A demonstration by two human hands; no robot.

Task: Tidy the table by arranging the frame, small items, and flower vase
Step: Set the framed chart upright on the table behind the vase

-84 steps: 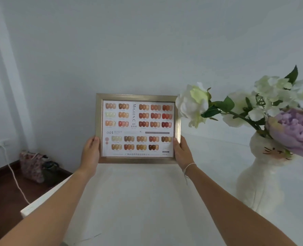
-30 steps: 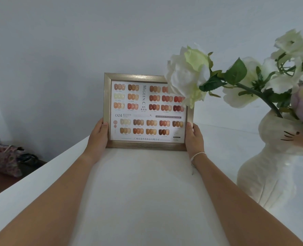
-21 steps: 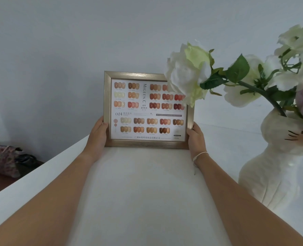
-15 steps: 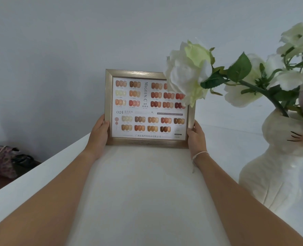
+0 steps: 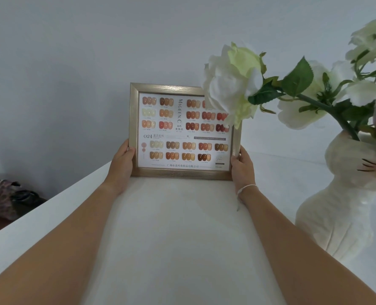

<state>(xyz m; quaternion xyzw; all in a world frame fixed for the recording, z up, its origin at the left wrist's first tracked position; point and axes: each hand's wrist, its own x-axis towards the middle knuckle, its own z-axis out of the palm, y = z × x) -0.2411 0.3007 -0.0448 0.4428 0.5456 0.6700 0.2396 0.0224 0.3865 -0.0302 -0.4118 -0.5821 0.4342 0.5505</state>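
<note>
A gold-edged frame point(image 5: 183, 173) with a nail colour chart stands upright at the far side of the white table point(image 5: 182, 238), near the wall. My left hand point(image 5: 122, 165) grips its lower left edge and my right hand point(image 5: 242, 168) grips its lower right edge. At the right stands a white cat-shaped flower vase point(image 5: 341, 208) holding white flowers point(image 5: 231, 84), and one bloom hides the frame's upper right corner. No small items are in view.
The pale wall point(image 5: 94, 51) rises right behind the frame. The table's left edge point(image 5: 39, 213) runs diagonally, with a patterned bag point(image 5: 0, 197) on the dark floor beyond it.
The frame has shifted right and further onto the table toward the wall, still held on both sides. The view has moved closer to the vase.
</note>
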